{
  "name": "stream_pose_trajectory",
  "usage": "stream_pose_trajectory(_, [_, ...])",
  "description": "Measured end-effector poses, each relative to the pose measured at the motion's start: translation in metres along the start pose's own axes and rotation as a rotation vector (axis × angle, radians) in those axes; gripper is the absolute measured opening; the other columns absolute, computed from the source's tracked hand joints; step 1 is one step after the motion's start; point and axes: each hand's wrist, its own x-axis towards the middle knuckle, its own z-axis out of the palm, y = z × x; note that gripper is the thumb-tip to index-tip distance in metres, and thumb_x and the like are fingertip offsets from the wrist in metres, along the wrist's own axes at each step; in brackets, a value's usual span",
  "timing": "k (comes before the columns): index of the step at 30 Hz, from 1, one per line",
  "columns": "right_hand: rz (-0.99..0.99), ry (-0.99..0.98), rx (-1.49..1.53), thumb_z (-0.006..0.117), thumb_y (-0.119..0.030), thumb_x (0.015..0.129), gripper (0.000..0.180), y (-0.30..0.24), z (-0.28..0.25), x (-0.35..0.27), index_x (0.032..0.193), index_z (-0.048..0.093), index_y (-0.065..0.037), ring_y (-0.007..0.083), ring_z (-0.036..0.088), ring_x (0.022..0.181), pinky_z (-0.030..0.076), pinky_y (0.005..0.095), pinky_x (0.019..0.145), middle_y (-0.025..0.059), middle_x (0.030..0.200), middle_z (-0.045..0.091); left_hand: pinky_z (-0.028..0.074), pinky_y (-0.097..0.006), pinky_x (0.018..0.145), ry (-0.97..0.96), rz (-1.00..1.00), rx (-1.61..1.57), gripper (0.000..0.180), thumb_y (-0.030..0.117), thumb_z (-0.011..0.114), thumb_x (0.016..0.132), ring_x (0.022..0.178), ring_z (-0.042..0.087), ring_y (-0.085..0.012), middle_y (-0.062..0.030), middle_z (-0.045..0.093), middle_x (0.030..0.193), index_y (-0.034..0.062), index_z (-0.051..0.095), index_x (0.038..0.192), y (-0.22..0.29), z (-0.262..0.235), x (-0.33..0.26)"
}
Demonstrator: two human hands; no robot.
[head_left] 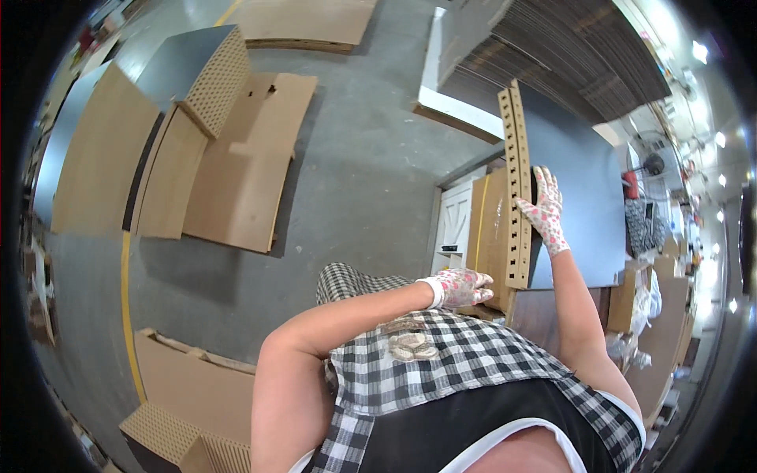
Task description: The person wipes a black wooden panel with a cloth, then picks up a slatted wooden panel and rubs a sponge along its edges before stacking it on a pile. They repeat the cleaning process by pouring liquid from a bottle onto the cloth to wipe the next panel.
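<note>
My right hand (pixel 544 206), in a white glove with pink flowers, lies along a long tan strip with a row of square holes (pixel 515 189). Its thumb reaches the strip's edge, and its fingers stretch out beside a dark piece. The strip runs along the left edge of a dark grey tabletop (pixel 583 197). My left hand (pixel 464 288), gloved alike, hovers in front of my checked apron near the strip's lower end. Its fingers extend to the right and I see nothing held in them. Next to it stands a brown cardboard box (pixel 492 229).
A large stack of flat cardboard (pixel 568 47) rises beyond the table. At left are wooden panels (pixel 236 173) and a block of perforated tan strips (pixel 217 83). More panels (pixel 197 370) stand at lower left. A white panelled piece (pixel 455 221) is below the table edge.
</note>
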Motion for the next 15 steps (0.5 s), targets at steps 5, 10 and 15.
stream_pose_trajectory(5, [0.092,-0.101,-0.036,0.071,-0.039,0.072,0.087,-0.006,-0.001,-0.015,0.143,0.025,-0.020,0.0308,0.016,0.138,0.016,0.0519,0.109,0.0049,0.149,0.022,0.037,-0.036,0.100,-0.017,-0.005,-0.111,0.051,0.037,0.042,0.095,0.117,0.049,-0.0313,-0.0180,0.050,0.129,0.0016,0.041,0.132,0.010,-0.006,-0.002])
stream_pose_trajectory(10, [0.033,-0.080,-0.030,0.071,-0.036,0.071,0.088,-0.008,-0.001,-0.026,0.143,0.024,-0.017,0.0337,0.017,0.137,0.019,0.0515,0.108,0.0059,0.149,0.021,0.039,-0.034,0.098,0.100,0.070,-0.311,0.050,0.027,0.049,0.092,0.116,0.052,-0.0269,-0.0194,0.052,0.126,-0.0011,0.039,0.132,0.004,-0.010,0.023])
stream_pose_trajectory(15, [0.033,-0.094,-0.039,0.073,-0.032,0.070,0.088,-0.001,-0.003,-0.034,0.142,0.026,-0.016,0.0352,0.018,0.136,0.018,0.0491,0.109,0.0077,0.148,0.022,0.033,-0.034,0.104,0.248,0.119,-0.353,0.057,0.031,0.050,0.092,0.126,0.041,-0.0275,-0.0200,0.041,0.136,-0.0029,0.035,0.135,-0.005,-0.006,0.059])
